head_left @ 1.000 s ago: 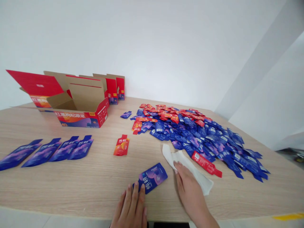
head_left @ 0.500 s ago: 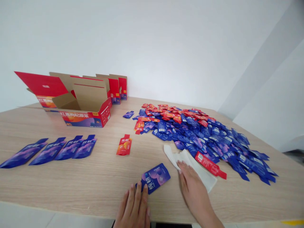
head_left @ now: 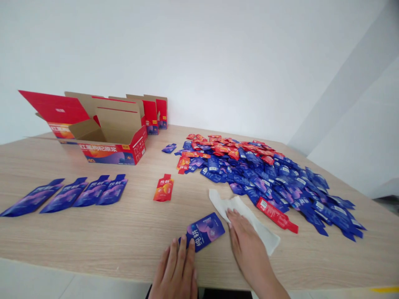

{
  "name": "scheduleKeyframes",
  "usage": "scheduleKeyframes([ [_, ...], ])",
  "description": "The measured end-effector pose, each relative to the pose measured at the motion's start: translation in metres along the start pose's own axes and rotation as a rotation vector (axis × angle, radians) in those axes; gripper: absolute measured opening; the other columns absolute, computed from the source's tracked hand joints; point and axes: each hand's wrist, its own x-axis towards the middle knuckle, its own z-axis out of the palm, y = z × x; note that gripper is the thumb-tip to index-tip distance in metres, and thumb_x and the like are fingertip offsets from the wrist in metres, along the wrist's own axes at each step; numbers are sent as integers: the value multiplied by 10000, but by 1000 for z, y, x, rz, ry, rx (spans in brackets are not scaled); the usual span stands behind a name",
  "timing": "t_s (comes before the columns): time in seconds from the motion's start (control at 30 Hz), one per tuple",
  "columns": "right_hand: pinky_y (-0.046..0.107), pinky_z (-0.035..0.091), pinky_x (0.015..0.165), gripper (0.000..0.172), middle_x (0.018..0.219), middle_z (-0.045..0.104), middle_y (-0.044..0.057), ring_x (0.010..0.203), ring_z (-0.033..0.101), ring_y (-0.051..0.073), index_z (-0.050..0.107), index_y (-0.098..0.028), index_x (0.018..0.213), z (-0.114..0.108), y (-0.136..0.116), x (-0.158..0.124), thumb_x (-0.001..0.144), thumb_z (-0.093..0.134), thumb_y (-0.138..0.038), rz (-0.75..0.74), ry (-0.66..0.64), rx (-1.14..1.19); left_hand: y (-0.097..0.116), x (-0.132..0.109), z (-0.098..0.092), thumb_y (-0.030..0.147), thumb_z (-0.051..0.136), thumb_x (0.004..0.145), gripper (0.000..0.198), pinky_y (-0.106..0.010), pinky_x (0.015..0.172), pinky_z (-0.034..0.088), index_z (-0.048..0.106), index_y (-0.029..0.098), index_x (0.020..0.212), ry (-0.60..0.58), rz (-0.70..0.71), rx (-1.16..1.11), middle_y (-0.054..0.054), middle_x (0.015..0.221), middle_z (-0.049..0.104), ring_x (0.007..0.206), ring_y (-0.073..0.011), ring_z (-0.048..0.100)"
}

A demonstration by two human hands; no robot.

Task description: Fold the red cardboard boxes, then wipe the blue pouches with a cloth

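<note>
Fingers stretched out, my left hand (head_left: 177, 270) presses flat on the spout end of a blue pouch (head_left: 208, 229) lying on the wooden table. My right hand (head_left: 247, 245) rests flat, fingers extended, on a white cloth (head_left: 240, 204), apart from the pouch. A red pouch (head_left: 279, 215) lies just right of the cloth. Beyond the blue pouch, another red pouch (head_left: 163, 189) lies face up by itself.
Several blue pouches (head_left: 84, 193) lie in a row at the left. Behind them stands an open box (head_left: 107, 153), with more boxes (head_left: 152, 118) against the wall. A large heap of blue and red pouches (head_left: 258, 174) spreads over the right side.
My right hand has slid slightly left, and the white cloth has moved with it towards the blue pouch. My left hand stays on the pouch.
</note>
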Motion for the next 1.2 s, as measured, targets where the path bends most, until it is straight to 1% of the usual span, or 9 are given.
scheduleKeyframes([
  [0.1,520,542,1121,429,1431,670,149,1325,649,291,654,-163,1421,-3,-20,-1,1082,407,-253,25,34,96,2,-3,3,331,570,923,585,-389,1085,424,561,159,1483,7,-12,-6,-81,1415,687,1298,-267,610],
  [0.27,453,473,1197,573,1508,620,62,1434,545,228,546,-243,1526,10,-77,-3,989,467,-61,-321,-125,247,7,-5,6,396,532,953,481,-415,1101,410,652,197,1374,-1,-70,-71,-63,1321,738,1260,-274,625],
  [0.37,488,469,1199,569,1505,623,75,1432,546,246,598,-221,1478,13,-58,-3,957,472,-33,-295,-149,171,6,-2,3,326,551,931,469,-419,1074,423,658,185,1364,11,-57,-23,-68,1360,720,1246,-272,631],
  [0.53,558,515,1145,429,1436,665,165,1351,626,317,662,-143,1409,2,-2,-5,1053,430,-207,32,15,24,3,4,-3,274,559,903,524,-419,1059,434,625,158,1409,20,-2,29,-73,1399,698,1258,-281,629],
  [0.63,510,525,1146,436,1461,651,147,1362,620,288,632,-157,1443,0,-16,-7,1086,408,-271,42,68,83,3,5,-4,246,563,889,524,-431,1062,435,631,125,1395,14,-8,47,-90,1410,690,1265,-290,628],
  [0.77,440,498,1180,464,1521,609,74,1429,554,229,585,-193,1485,10,-58,-9,1055,416,-150,-244,-38,139,7,2,-1,282,538,936,494,-419,1081,430,624,105,1389,21,-34,28,-92,1420,684,1291,-272,617],
  [0.83,457,500,1180,480,1507,621,73,1425,558,233,597,-170,1468,16,-66,-9,1029,416,-101,-302,-73,92,12,-1,1,340,513,973,494,-419,1097,425,611,109,1399,33,-82,-7,-83,1426,681,1318,-269,601],
  [1.03,496,516,1167,472,1507,614,117,1412,571,270,621,-145,1443,26,-42,-6,1023,409,-104,-236,-39,-23,28,-7,6,274,520,976,485,-446,1138,423,581,91,1421,34,-166,-3,-91,1447,664,1357,-280,582],
  [1.2,582,546,1111,450,1454,642,200,1356,619,340,622,-91,1432,17,-29,-8,1068,380,-200,-50,84,-68,29,-8,5,172,506,941,483,-441,1102,466,618,136,1409,1,-154,-18,-78,1465,650,1342,-263,605],
])
